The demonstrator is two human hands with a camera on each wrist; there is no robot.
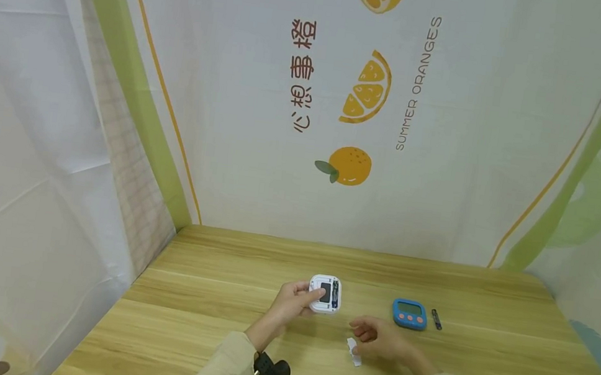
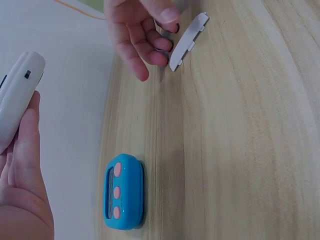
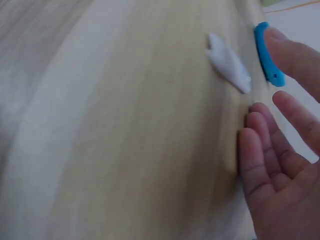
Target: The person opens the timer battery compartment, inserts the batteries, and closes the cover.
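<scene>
My left hand (image 1: 290, 305) grips a white digital timer (image 1: 338, 285) by its left side, thumb pressed on its back, which faces up toward me. A dark battery (image 1: 334, 298) lies in the slot at its right, and a dark rectangle marks the middle of the back. In the left wrist view, the timer's thick white side (image 2: 21, 95) shows above the palm. My right hand (image 1: 385, 340) hovers low over the table, fingers loosely bent and holding nothing. Close by its thumb lies the small white battery cover (image 1: 353, 351), whose tabs show along one edge (image 2: 191, 45).
Beyond the right hand sits a blue digital timer (image 1: 409, 314) with orange buttons and its screen up. Just right of it a loose dark battery (image 1: 436, 319) lies on the wooden table (image 1: 219, 302). A printed cloth (image 1: 249, 144) hangs along the table's back edge.
</scene>
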